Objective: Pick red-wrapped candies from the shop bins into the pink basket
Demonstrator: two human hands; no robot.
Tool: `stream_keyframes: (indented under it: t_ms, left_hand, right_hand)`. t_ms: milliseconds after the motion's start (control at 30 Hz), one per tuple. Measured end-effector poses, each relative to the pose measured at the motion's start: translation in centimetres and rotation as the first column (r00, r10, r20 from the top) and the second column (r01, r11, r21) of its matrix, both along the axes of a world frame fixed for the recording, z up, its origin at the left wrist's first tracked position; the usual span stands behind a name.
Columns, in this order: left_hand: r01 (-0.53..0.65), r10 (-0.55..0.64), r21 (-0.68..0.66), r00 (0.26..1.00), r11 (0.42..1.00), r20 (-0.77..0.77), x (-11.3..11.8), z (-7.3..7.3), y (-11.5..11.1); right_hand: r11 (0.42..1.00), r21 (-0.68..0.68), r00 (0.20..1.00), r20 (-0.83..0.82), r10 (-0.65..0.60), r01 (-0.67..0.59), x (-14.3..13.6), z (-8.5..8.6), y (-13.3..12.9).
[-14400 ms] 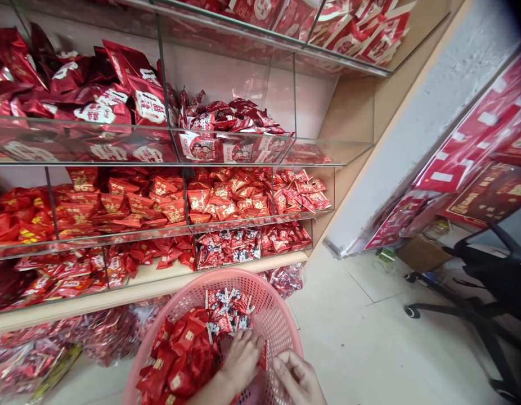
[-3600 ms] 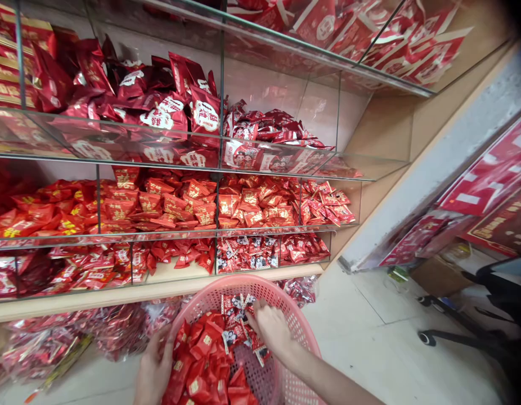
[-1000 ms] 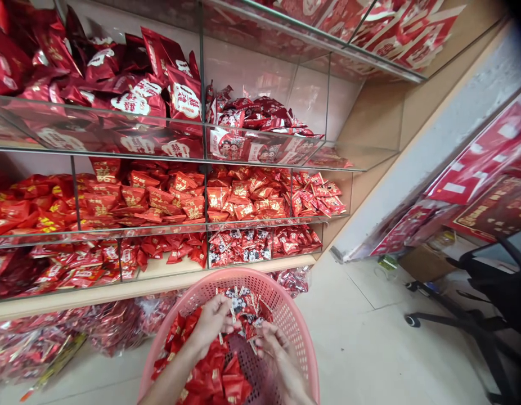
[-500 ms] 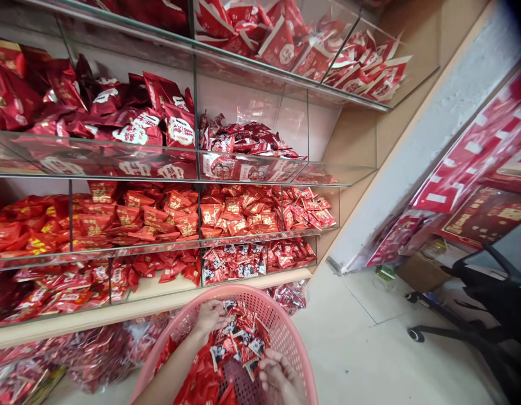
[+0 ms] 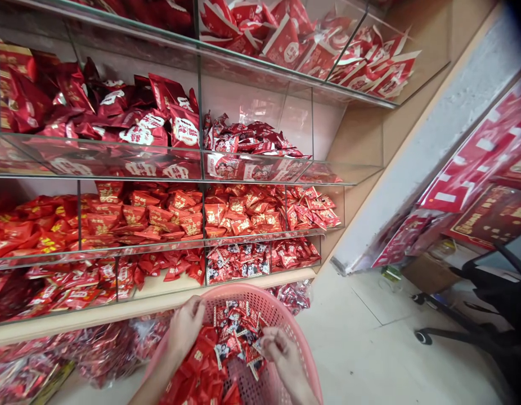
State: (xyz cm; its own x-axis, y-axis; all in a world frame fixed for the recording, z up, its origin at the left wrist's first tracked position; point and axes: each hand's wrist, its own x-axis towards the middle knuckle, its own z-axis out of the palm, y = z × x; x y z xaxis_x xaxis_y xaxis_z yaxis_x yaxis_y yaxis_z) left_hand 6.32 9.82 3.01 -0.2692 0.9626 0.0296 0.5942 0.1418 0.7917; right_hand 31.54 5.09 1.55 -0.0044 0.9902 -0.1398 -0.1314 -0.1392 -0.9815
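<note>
Fingers (image 5: 196, 308) of left hand (image 5: 185, 324) and right hand (image 5: 283, 353) loosely curled over pink basket (image 5: 286, 319), grip unclear.

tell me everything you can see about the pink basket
The pink basket looks like plastic: round, open-topped, with a smooth rim and walls full of small holes. It seems upright, just in front of the shelf's bottom edge; the picture cuts off its near side. Plain red packets fill the left, printed ones lie farther back, and some holed bottom shows. The left hand is at the far left rim, contact unclear; the right hand is over its right part.
</note>
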Motion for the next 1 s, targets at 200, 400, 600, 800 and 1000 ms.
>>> stream_keyframes:
  t_ms: [200, 400, 600, 800, 1000]
  left_hand:
    - [-0.126, 0.06, -0.116, 0.889, 0.985, -0.454, -4.1, -1.8, -1.8]
    - [-0.181, 0.044, -0.323, 0.921, 0.929, -0.388, -4.1, -3.5, -3.2]
    - [-0.151, 0.038, -0.35, 0.95, 0.924, -0.31, -4.3, -3.2, -3.5]
    - [-0.14, 0.041, -0.338, 0.958, 0.931, -0.284, -4.4, -3.4, -3.5]
    - [-0.141, 0.048, -0.317, 0.958, 0.938, -0.284, -4.2, -3.4, -3.8]
  right_hand:
    - [0.897, 0.418, 0.796, 0.587, -0.147, -0.143, -0.4, 5.7, 10.0]
    - [0.909, 0.279, 0.04, 0.959, -0.281, -0.31, -2.4, 10.4, 17.1]
    - [0.935, 0.146, -0.163, 0.965, -0.207, -0.323, -2.9, 9.4, 19.2]
    - [0.936, 0.174, -0.147, 0.963, -0.227, -0.306, -2.5, 9.0, 19.0]
    - [0.927, 0.241, 0.024, 0.969, -0.245, -0.287, -1.3, 9.0, 18.3]
